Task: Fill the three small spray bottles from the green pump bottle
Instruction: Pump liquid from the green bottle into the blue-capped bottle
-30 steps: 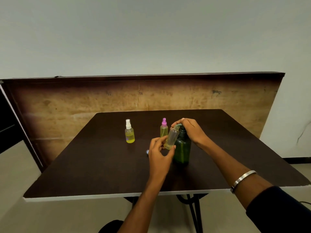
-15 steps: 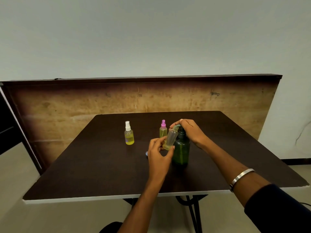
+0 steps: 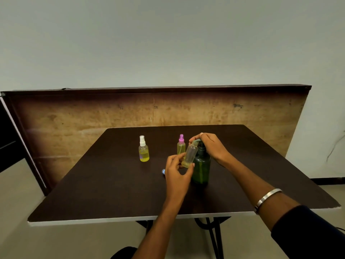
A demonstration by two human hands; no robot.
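The dark green pump bottle (image 3: 201,169) stands upright near the middle of the table. My right hand (image 3: 211,144) rests on top of its pump head. My left hand (image 3: 177,174) grips an uncapped clear spray bottle (image 3: 190,155), tilted with its mouth under the pump spout; a little yellow liquid sits at its bottom. A white-capped spray bottle (image 3: 143,149) with yellow liquid stands further left. A pink-capped spray bottle (image 3: 181,145) stands just behind my left hand. A small blue cap (image 3: 163,171) lies on the table, partly hidden by my left hand.
The dark brown table (image 3: 93,193) has a pale front edge close to me. A wooden board (image 3: 93,118) stands upright behind it, against a plain wall. Black metal legs (image 3: 211,232) show below the front edge.
Both hands and the bottles keep their pose; only the head view has shifted slightly.
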